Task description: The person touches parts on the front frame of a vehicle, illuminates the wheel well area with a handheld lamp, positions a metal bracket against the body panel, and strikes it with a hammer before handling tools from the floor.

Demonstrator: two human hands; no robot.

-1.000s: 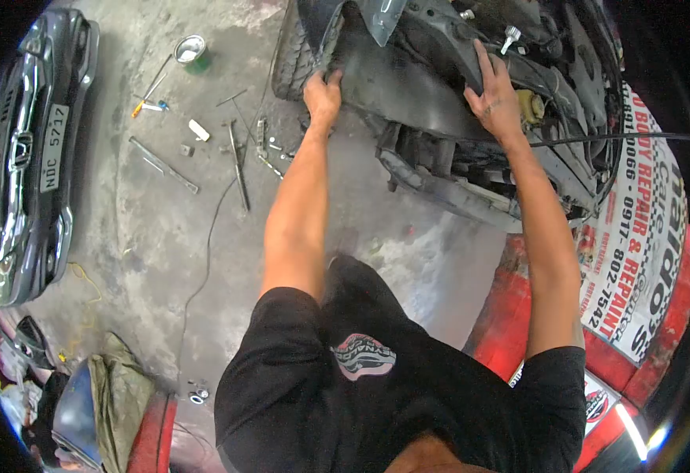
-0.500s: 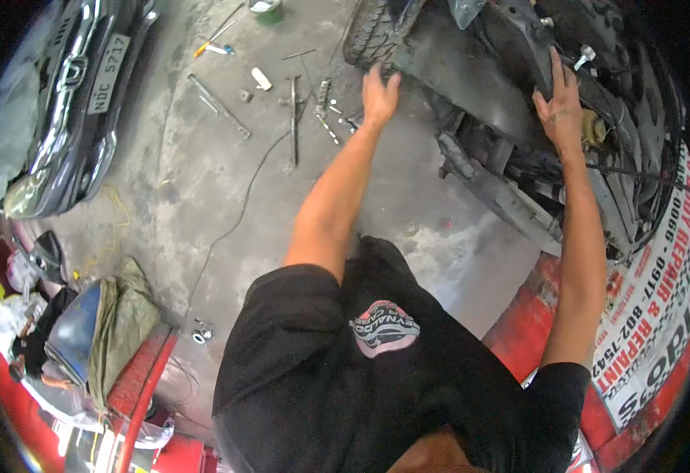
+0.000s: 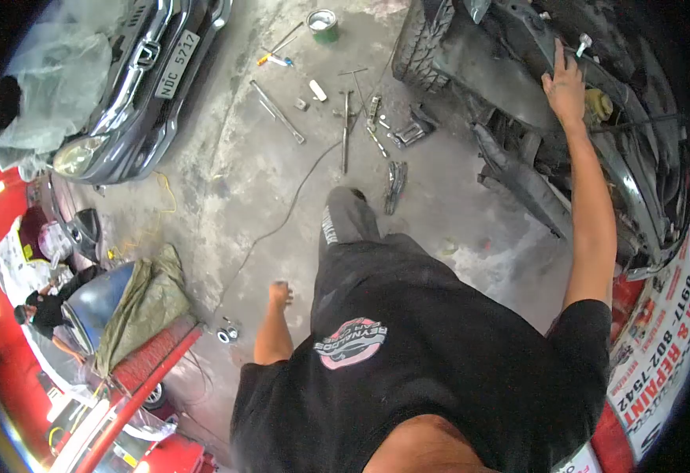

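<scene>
My right hand (image 3: 567, 85) rests on the dark inner fender (image 3: 548, 49) of the car at the upper right, fingers stretched out and thumb apart. Close by are a yellowish reservoir (image 3: 598, 105) and a small white-topped fitting (image 3: 583, 43). My left hand (image 3: 280, 294) hangs low at my left side, above the bare floor, with its fingers curled in. Nothing shows in it. The treaded tire (image 3: 422, 49) stands left of the black wheel-well liner (image 3: 490, 71). Below them, a dark bumper support (image 3: 518, 177) slants down to the right.
Long metal tools (image 3: 345, 134), sockets and black brackets (image 3: 413, 126) lie on the floor, near a green can (image 3: 323, 28). A cable (image 3: 286, 214) crosses the floor. A removed bumper (image 3: 144, 94) is upper left; a co-worker (image 3: 45, 311) is beside a blue drum (image 3: 102, 303).
My left hand has let go of the liner and tire area and dropped to my side, its fingers curling. My right hand stays on the fender. The view has turned, showing more of the left side.
</scene>
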